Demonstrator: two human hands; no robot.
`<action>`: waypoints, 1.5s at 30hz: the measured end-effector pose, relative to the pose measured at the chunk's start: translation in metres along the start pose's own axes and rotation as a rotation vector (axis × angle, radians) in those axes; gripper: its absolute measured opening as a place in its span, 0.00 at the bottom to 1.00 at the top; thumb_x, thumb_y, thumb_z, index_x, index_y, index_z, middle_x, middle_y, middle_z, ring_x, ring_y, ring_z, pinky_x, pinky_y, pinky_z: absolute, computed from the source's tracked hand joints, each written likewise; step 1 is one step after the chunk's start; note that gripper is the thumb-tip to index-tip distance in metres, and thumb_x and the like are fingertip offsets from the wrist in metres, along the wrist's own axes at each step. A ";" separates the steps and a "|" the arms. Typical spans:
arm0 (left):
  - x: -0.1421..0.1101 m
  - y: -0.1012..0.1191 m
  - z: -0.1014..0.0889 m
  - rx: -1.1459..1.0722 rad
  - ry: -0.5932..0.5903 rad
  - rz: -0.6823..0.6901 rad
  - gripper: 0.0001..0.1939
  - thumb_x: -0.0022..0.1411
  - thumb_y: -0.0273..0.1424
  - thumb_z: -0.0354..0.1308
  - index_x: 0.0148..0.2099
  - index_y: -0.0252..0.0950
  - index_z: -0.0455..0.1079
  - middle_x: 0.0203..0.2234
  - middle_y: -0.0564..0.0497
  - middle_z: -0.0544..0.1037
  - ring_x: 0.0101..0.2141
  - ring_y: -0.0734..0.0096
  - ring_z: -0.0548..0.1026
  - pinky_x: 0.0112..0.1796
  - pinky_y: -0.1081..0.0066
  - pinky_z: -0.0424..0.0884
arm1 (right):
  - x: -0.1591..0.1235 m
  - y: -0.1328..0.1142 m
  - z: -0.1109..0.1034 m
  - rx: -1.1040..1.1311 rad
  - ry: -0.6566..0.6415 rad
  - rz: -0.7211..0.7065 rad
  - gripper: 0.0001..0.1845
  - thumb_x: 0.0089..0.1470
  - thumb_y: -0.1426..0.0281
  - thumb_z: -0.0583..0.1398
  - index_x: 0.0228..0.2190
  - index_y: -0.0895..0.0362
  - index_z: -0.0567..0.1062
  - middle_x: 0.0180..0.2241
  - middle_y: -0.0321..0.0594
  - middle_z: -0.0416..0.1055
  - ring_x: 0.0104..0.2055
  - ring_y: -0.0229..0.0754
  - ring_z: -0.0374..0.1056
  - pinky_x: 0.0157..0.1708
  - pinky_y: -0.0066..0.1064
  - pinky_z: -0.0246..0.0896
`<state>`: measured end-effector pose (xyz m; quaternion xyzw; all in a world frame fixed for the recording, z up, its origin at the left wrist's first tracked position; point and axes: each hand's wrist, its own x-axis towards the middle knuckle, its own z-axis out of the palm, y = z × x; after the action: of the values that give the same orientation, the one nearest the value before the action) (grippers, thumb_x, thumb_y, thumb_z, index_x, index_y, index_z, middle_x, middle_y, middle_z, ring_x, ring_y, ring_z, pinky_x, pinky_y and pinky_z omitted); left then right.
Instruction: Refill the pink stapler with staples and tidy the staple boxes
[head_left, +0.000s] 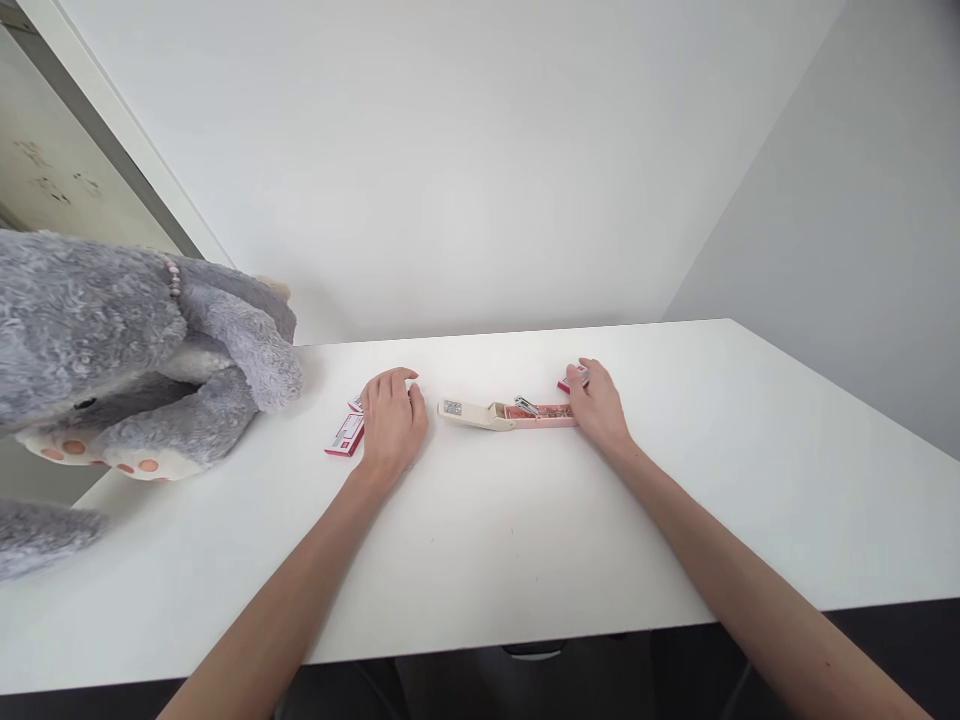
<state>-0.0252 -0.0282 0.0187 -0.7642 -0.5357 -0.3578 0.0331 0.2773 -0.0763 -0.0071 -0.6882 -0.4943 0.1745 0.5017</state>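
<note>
Curled over several small red-and-white boxes (346, 435) is my left hand (394, 420), with the edge of one box showing between its thumb and forefinger. My right hand (598, 405) grips another small red-and-white box (564, 383), partly covered by the fingers. That hand also lies against the right end of a long, narrow pink case (541, 423). The case's cream lid (472, 413) is hinged out to the left and bears a grey patterned patch. Across the divided pink tray leans a small silver metal piece (526, 405), too small to name for sure.
A big grey plush toy (240, 330) sits at the left of the white table (480, 560). A white wall (465, 180) stands behind the table, and a grey wall (847, 230) is to the right. The table's front edge runs below my forearms.
</note>
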 end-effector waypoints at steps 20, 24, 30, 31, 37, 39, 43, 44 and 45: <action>-0.004 0.006 -0.005 -0.148 -0.347 0.343 0.19 0.71 0.35 0.53 0.62 0.46 0.70 0.66 0.49 0.68 0.67 0.50 0.58 0.63 0.46 0.60 | -0.017 -0.030 0.002 0.260 -0.469 0.075 0.23 0.65 0.46 0.54 0.48 0.47 0.75 0.52 0.40 0.80 0.39 0.44 0.80 0.46 0.39 0.74; -0.005 0.013 -0.010 -0.137 -0.512 0.443 0.25 0.74 0.40 0.49 0.71 0.53 0.59 0.70 0.53 0.63 0.73 0.52 0.48 0.66 0.42 0.53 | -0.018 -0.031 0.003 0.246 -0.473 0.078 0.23 0.65 0.46 0.54 0.46 0.48 0.76 0.51 0.41 0.80 0.35 0.43 0.79 0.42 0.38 0.75; -0.008 0.017 -0.004 -0.075 -0.437 0.412 0.25 0.73 0.37 0.50 0.70 0.50 0.62 0.65 0.51 0.71 0.70 0.51 0.55 0.67 0.42 0.54 | -0.017 -0.023 0.008 0.215 -0.455 0.021 0.17 0.63 0.52 0.58 0.42 0.50 0.77 0.45 0.40 0.82 0.33 0.42 0.78 0.38 0.35 0.73; -0.009 0.015 -0.002 -0.056 -0.383 0.394 0.25 0.72 0.36 0.51 0.69 0.49 0.65 0.63 0.50 0.72 0.69 0.50 0.57 0.66 0.42 0.55 | -0.016 -0.022 0.008 0.206 -0.449 0.008 0.15 0.63 0.54 0.59 0.42 0.51 0.77 0.44 0.40 0.82 0.33 0.41 0.78 0.38 0.35 0.73; -0.007 0.006 0.004 0.163 -0.120 0.247 0.18 0.68 0.30 0.51 0.56 0.40 0.75 0.48 0.41 0.80 0.64 0.41 0.63 0.65 0.37 0.51 | -0.016 -0.020 0.009 0.157 -0.412 -0.021 0.10 0.62 0.62 0.58 0.40 0.51 0.77 0.42 0.38 0.82 0.35 0.41 0.78 0.38 0.34 0.71; -0.006 0.006 0.003 0.185 -0.093 0.217 0.18 0.67 0.30 0.51 0.55 0.38 0.75 0.46 0.39 0.79 0.63 0.40 0.64 0.64 0.38 0.54 | -0.016 -0.021 0.009 0.147 -0.406 -0.018 0.09 0.62 0.63 0.58 0.40 0.51 0.77 0.41 0.37 0.82 0.34 0.41 0.79 0.38 0.34 0.70; -0.007 0.008 0.003 0.123 -0.174 0.286 0.18 0.69 0.32 0.50 0.58 0.38 0.72 0.57 0.40 0.75 0.66 0.41 0.60 0.64 0.40 0.55 | -0.017 -0.021 0.009 0.134 -0.409 -0.022 0.10 0.61 0.63 0.57 0.40 0.51 0.77 0.39 0.36 0.82 0.34 0.41 0.78 0.37 0.33 0.69; -0.008 0.009 0.003 0.105 -0.200 0.307 0.18 0.70 0.33 0.49 0.58 0.40 0.72 0.59 0.42 0.75 0.68 0.42 0.58 0.65 0.40 0.53 | -0.017 -0.021 0.010 0.122 -0.406 -0.031 0.10 0.62 0.63 0.57 0.40 0.51 0.77 0.38 0.36 0.82 0.34 0.42 0.78 0.36 0.33 0.69; -0.008 0.010 0.003 0.092 -0.217 0.317 0.18 0.70 0.33 0.49 0.58 0.41 0.72 0.59 0.43 0.75 0.69 0.44 0.57 0.66 0.39 0.51 | -0.017 -0.021 0.010 0.106 -0.399 -0.044 0.10 0.62 0.63 0.56 0.39 0.51 0.77 0.36 0.35 0.82 0.34 0.42 0.78 0.36 0.33 0.68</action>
<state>-0.0169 -0.0374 0.0149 -0.8708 -0.4247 -0.2387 0.0662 0.2517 -0.0860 0.0028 -0.6018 -0.5888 0.3219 0.4330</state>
